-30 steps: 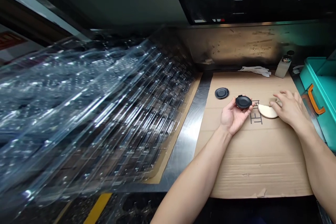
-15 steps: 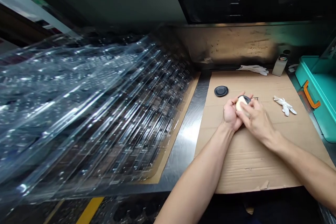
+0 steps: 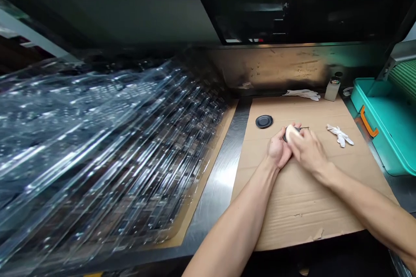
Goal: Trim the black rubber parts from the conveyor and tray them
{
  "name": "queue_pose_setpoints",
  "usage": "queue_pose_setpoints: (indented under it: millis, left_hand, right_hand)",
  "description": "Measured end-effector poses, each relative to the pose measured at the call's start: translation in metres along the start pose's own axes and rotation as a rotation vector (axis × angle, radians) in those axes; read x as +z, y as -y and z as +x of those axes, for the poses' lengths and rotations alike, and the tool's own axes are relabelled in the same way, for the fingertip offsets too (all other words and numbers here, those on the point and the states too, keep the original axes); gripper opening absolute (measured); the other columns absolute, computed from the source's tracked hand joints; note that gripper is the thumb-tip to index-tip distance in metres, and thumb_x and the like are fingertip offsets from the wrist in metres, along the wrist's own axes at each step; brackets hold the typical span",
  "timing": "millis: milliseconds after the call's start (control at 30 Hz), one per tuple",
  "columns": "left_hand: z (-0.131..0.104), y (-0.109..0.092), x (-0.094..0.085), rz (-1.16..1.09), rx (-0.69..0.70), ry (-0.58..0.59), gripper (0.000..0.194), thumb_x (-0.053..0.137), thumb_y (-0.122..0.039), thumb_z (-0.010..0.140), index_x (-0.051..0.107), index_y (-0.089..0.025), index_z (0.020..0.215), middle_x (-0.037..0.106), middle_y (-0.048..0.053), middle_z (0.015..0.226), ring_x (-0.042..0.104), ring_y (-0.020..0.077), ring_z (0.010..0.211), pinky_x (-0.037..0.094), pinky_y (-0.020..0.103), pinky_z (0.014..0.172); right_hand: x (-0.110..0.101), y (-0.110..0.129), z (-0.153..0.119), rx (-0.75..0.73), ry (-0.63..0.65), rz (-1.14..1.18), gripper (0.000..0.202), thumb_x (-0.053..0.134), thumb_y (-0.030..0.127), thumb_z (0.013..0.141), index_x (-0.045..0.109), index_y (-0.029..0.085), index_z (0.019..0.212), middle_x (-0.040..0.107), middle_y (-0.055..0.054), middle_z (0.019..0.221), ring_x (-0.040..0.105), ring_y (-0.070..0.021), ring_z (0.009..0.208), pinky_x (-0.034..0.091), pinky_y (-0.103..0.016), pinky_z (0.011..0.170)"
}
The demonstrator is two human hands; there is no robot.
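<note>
My left hand is palm up over the cardboard, its fingers curled round a black round part that is mostly hidden. Pinched in my right hand is a cream-coloured round pad, pressed on or close against the black part; I cannot tell which. A thin dark strip sticks out behind the right fingers. To the left of both hands a black round disc with a raised rim lies flat on the cardboard sheet.
Stacked clear plastic trays fill the left side. A white glove lies to the right, another glove at the back beside a pump bottle. A teal bin with an orange handle stands at the right edge.
The view has tilted up and shifted slightly right. The right hand and cream pad have moved a little against the black part, and the pad now appears more tilted.
</note>
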State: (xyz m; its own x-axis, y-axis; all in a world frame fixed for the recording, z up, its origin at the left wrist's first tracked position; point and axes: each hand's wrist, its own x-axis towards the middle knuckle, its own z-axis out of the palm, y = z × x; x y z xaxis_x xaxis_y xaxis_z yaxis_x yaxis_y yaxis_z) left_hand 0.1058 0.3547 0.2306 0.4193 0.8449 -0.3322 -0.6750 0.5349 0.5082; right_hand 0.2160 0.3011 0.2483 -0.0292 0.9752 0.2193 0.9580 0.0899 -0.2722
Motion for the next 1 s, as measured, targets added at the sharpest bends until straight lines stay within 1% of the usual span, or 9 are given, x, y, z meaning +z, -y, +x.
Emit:
queue_pose_setpoints:
  millis: [100, 200, 333, 467, 567, 700, 800, 900, 1000]
  left_hand:
    - [0.000, 0.000, 0.000, -0.006, 0.009, -0.002, 0.038, 0.039, -0.029, 0.110, 0.073, -0.013, 0.100, 0.078, 0.014, 0.111, 0.070, 0.0251, 0.122, 0.053, 0.045, 0.114]
    - [0.001, 0.000, 0.000, -0.015, 0.003, 0.008, 0.041, 0.038, -0.030, 0.111, 0.073, -0.012, 0.099, 0.078, 0.013, 0.108, 0.071, 0.0246, 0.118, 0.055, 0.044, 0.111]
    - [0.004, 0.000, -0.002, 0.003, 0.008, -0.029, 0.039, 0.038, -0.032, 0.111, 0.071, -0.012, 0.103, 0.078, 0.015, 0.112, 0.072, 0.0260, 0.119, 0.054, 0.046, 0.112]
    - [0.004, 0.002, -0.006, 0.048, 0.034, 0.031, 0.036, 0.043, -0.032, 0.109, 0.072, -0.012, 0.109, 0.075, 0.019, 0.127, 0.069, 0.0292, 0.126, 0.050, 0.050, 0.116]
    - [0.005, 0.004, -0.009, 0.099, 0.060, 0.087, 0.031, 0.049, -0.031, 0.107, 0.073, -0.012, 0.111, 0.075, 0.019, 0.128, 0.069, 0.0303, 0.127, 0.050, 0.052, 0.117]
    - [0.008, 0.004, -0.012, 0.089, 0.078, 0.023, 0.029, 0.050, -0.029, 0.106, 0.074, -0.012, 0.109, 0.075, 0.018, 0.126, 0.069, 0.0296, 0.126, 0.050, 0.052, 0.116]
    - [0.010, 0.006, -0.013, 0.089, 0.076, 0.051, 0.028, 0.053, -0.029, 0.105, 0.075, -0.012, 0.107, 0.076, 0.019, 0.125, 0.069, 0.0304, 0.127, 0.050, 0.051, 0.117]
    - [0.010, 0.009, -0.012, 0.076, 0.070, 0.064, 0.033, 0.049, -0.031, 0.106, 0.076, -0.011, 0.105, 0.077, 0.017, 0.117, 0.070, 0.0299, 0.125, 0.050, 0.049, 0.117]
    - [0.009, 0.010, -0.010, 0.044, 0.030, 0.068, 0.037, 0.046, -0.032, 0.108, 0.076, -0.013, 0.105, 0.078, 0.015, 0.116, 0.069, 0.0274, 0.125, 0.051, 0.045, 0.117]
  right_hand:
    - [0.001, -0.017, 0.007, 0.099, -0.087, 0.065, 0.039, 0.057, 0.035, 0.105, 0.068, 0.018, 0.138, 0.062, -0.018, 0.122, 0.056, -0.0316, 0.115, 0.047, -0.041, 0.100]
    - [-0.004, -0.035, 0.008, 0.133, -0.160, 0.248, 0.053, 0.073, 0.036, 0.095, 0.061, 0.016, 0.142, 0.063, -0.016, 0.128, 0.059, -0.0287, 0.120, 0.047, -0.038, 0.104]
    - [-0.014, -0.046, 0.002, 0.160, -0.018, 0.355, 0.056, 0.082, 0.044, 0.085, 0.065, 0.021, 0.133, 0.073, -0.010, 0.121, 0.066, -0.0274, 0.109, 0.049, -0.034, 0.090]
    - [-0.016, -0.039, 0.000, 0.035, 0.101, 0.533, 0.034, 0.070, 0.041, 0.092, 0.072, 0.024, 0.121, 0.077, -0.002, 0.102, 0.068, -0.0204, 0.087, 0.045, -0.028, 0.077]
    - [-0.010, -0.032, 0.004, 0.019, 0.009, 0.638, 0.024, 0.061, 0.036, 0.095, 0.074, 0.023, 0.110, 0.077, -0.001, 0.098, 0.067, -0.0176, 0.084, 0.044, -0.027, 0.077]
    - [-0.005, -0.033, 0.009, 0.153, 0.023, 0.544, 0.023, 0.064, 0.033, 0.090, 0.077, 0.022, 0.105, 0.074, 0.000, 0.080, 0.063, -0.0175, 0.072, 0.041, -0.027, 0.068]
    - [-0.004, -0.035, 0.010, 0.128, 0.078, 0.587, 0.019, 0.064, 0.033, 0.088, 0.076, 0.022, 0.098, 0.074, 0.000, 0.082, 0.065, -0.0179, 0.075, 0.041, -0.026, 0.066]
    - [-0.006, -0.031, 0.009, 0.167, -0.028, 0.491, 0.026, 0.058, 0.036, 0.095, 0.074, 0.023, 0.112, 0.076, -0.002, 0.089, 0.069, -0.0202, 0.081, 0.044, -0.027, 0.071]
    - [-0.009, -0.020, 0.008, 0.195, -0.024, 0.261, 0.035, 0.050, 0.042, 0.104, 0.067, 0.027, 0.130, 0.079, -0.005, 0.100, 0.072, -0.0240, 0.090, 0.045, -0.029, 0.076]
